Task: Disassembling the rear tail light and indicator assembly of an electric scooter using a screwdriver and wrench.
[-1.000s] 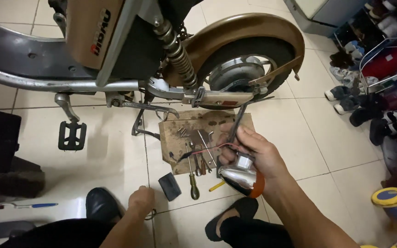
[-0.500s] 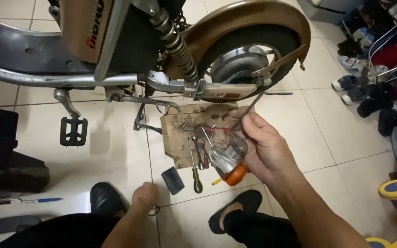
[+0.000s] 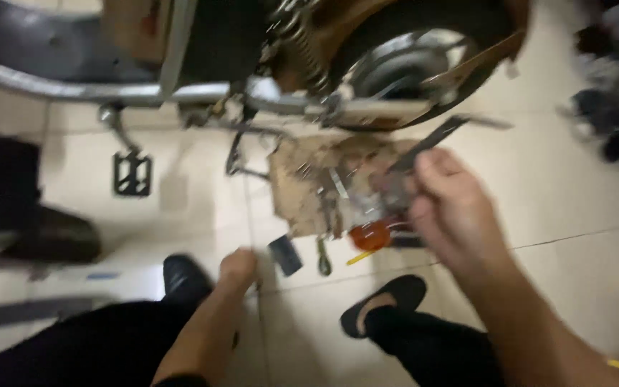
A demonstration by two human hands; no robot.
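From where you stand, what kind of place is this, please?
Probably a small repair spot for electric bikes, on a tiled floor. A bike's rear wheel stands close, tools lie on a cardboard sheet, and the right hand holds an orange-capped part.

A pale tiled floor [image 3: 567, 208] is carrying everything here. A worn brown board [image 3: 309, 183] is lying flat on the tiles, just in front of the electric bike's rear wheel [image 3: 410, 64]. Blurred metal tools [image 3: 334, 190] are lying on the board. Just off the board's near edge, a small dark block [image 3: 285, 255] is resting on the tiles, with a thin yellow piece [image 3: 360, 256] beside it. Left of the board, a black pedal [image 3: 132, 173] is hanging just above the tiles. Nearer than the board, two black shoes [image 3: 183, 278] [image 3: 385, 301] are standing on the floor.
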